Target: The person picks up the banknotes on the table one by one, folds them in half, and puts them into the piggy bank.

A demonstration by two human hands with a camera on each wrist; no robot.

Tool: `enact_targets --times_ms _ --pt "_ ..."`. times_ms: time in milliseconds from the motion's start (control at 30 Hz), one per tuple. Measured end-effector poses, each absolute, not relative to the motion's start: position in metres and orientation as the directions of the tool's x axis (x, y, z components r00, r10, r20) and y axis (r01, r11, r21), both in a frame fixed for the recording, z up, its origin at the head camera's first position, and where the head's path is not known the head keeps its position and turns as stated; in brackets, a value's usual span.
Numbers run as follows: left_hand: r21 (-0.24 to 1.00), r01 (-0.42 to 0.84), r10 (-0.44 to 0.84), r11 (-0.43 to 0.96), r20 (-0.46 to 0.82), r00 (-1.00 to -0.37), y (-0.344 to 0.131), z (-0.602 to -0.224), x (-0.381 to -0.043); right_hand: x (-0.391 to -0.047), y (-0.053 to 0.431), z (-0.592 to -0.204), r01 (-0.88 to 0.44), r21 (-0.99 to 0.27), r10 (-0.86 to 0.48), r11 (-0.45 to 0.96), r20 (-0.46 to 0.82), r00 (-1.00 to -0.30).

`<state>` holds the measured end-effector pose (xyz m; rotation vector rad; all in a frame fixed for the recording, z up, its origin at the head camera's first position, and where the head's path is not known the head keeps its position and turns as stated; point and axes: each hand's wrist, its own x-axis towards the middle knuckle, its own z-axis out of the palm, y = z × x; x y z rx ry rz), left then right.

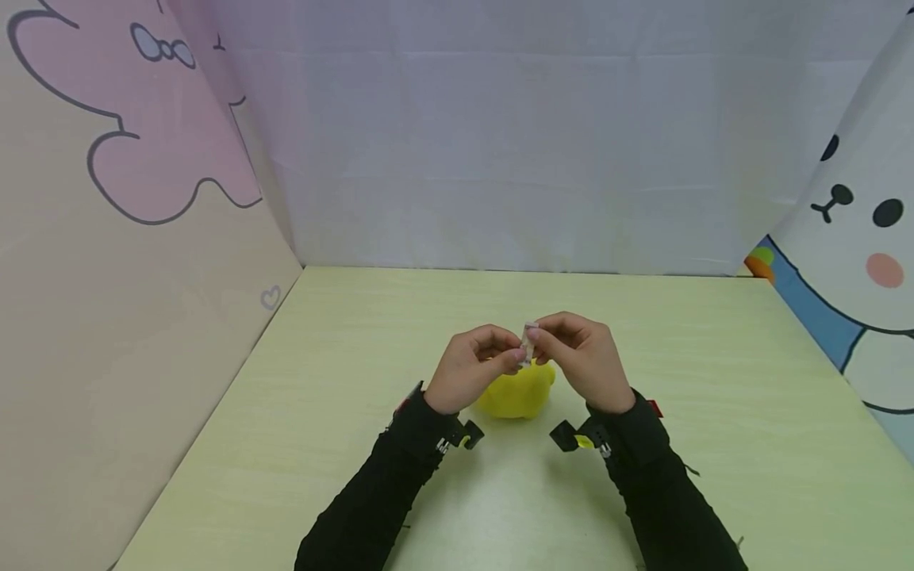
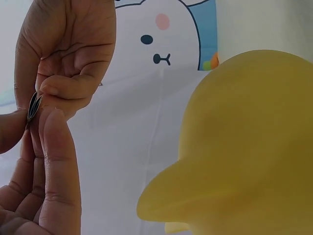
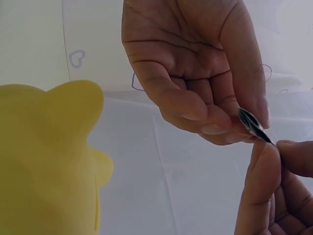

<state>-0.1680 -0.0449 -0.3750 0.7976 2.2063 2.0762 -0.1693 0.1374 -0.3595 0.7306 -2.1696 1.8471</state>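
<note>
Above the table, my left hand [image 1: 467,366] and right hand [image 1: 581,353] meet at a small, pale folded strip that looks like paper [image 1: 528,343]. Thumb and fingers of each hand pinch it from opposite sides. Edge-on in the left wrist view, the strip [image 2: 33,108] shows dark layers slightly parted. The right wrist view also shows these layers at the strip's end [image 3: 252,125]. Just beneath the hands stands a smooth, rounded yellow figure [image 1: 516,395], partly covered by them in the head view. Stubby bulges stick out from the figure [image 3: 44,161]; its exact kind is unclear.
The pale yellow-green table [image 1: 357,317] reaches a white sheet [image 1: 500,143] at the back. A panel with a pink cartoon [image 1: 164,151] stands on the left, and one with a white cartoon bear [image 1: 857,238] on the right. Small devices are strapped to both dark-sleeved wrists.
</note>
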Motion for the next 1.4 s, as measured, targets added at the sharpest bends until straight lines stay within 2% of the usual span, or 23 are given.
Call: enact_targets --times_ms 433,600,1033,1400 --pt "0.938 0.344 0.34 0.042 0.31 -0.888 -0.047 -0.376 -0.17 -0.172 0.14 -0.363 -0.374 -0.92 -0.316 0.119 0.322 -0.892" --pt "0.936 0.349 0.339 0.045 0.314 -0.887 -0.047 -0.376 -0.17 -0.173 0.139 -0.365 -0.398 -0.911 -0.3 0.107 0.352 -0.887" --pt "0.866 0.434 0.275 0.249 0.366 -0.889 -0.049 -0.382 -0.176 -0.175 0.146 -0.364 -0.434 -0.895 -0.267 0.104 0.396 -0.879" --pt "0.863 0.294 0.209 0.411 0.225 -0.952 -0.05 -0.413 -0.178 -0.178 0.147 -0.366 -0.444 -0.889 -0.265 0.116 0.403 -0.876"
